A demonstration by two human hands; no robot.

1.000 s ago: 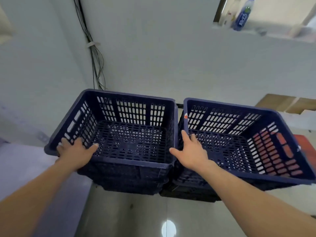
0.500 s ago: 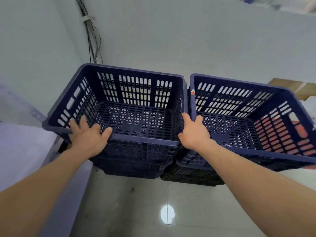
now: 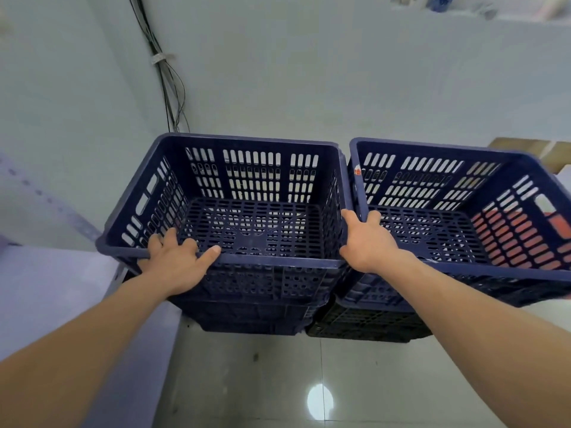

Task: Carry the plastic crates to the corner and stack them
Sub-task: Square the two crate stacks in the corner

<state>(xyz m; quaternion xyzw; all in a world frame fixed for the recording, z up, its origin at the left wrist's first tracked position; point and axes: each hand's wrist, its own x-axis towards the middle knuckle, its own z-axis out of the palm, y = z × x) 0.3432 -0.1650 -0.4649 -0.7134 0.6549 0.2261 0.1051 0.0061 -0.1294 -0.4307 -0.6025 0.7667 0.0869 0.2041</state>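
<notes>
Two stacks of dark blue slotted plastic crates stand side by side against the white wall. The left top crate (image 3: 253, 168) sits on several nested crates. My left hand (image 3: 176, 264) lies over its near rim, fingers curled inside. My right hand (image 3: 367, 242) grips the near left corner of the right top crate (image 3: 432, 177), which is tilted and rests on a black crate (image 3: 364, 322).
A pale shelf or bench (image 3: 46, 291) runs along the left, close to the left stack. Black cables (image 3: 167, 75) hang down the wall corner. Cardboard (image 3: 531, 149) and something red lie at the far right. Glossy tiled floor (image 3: 278, 381) lies below.
Both hands stay on the crate rims. The left hand has shifted along the near rim toward the middle. The view has dipped and risen slightly.
</notes>
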